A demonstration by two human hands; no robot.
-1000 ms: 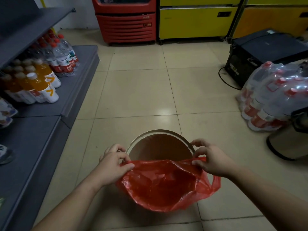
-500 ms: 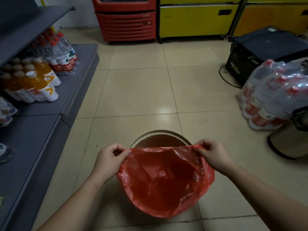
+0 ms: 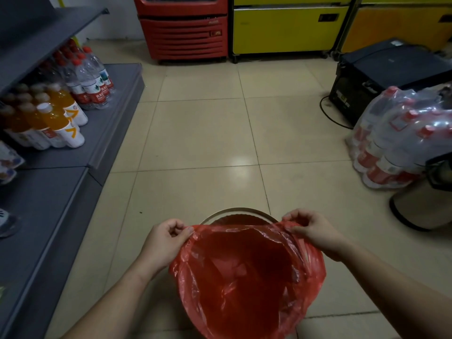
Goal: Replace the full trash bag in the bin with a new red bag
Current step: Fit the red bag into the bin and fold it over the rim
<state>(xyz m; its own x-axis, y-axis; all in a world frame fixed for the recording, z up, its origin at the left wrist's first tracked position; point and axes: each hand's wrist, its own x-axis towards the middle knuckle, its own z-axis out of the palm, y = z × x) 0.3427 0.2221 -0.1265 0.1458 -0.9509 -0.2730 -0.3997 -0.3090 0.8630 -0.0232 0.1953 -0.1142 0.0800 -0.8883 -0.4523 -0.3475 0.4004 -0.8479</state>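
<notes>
A thin red plastic bag (image 3: pixel 247 275) hangs open over the round bin (image 3: pixel 238 211) on the tiled floor. Only the bin's far rim shows beyond the bag's mouth; the rest of the bin is hidden under the plastic. My left hand (image 3: pixel 163 241) pinches the bag's rim on the left side. My right hand (image 3: pixel 310 231) pinches the rim on the right side, with bunched plastic under its fingers. The bag's mouth is stretched wide between both hands. No full trash bag is in view.
Grey shelves (image 3: pixel 56 192) with juice and water bottles (image 3: pixel 61 118) run along the left. Wrapped bottle packs (image 3: pixel 401 143), a black box (image 3: pixel 381 77) with a cable and a round bin-like object (image 3: pixel 415 211) stand at the right. Red and yellow coolers (image 3: pixel 186 30) line the back.
Both hands have lifted the bag's rim up and away from me and spread it wider, so the bag now covers nearly all of the bin's opening.
</notes>
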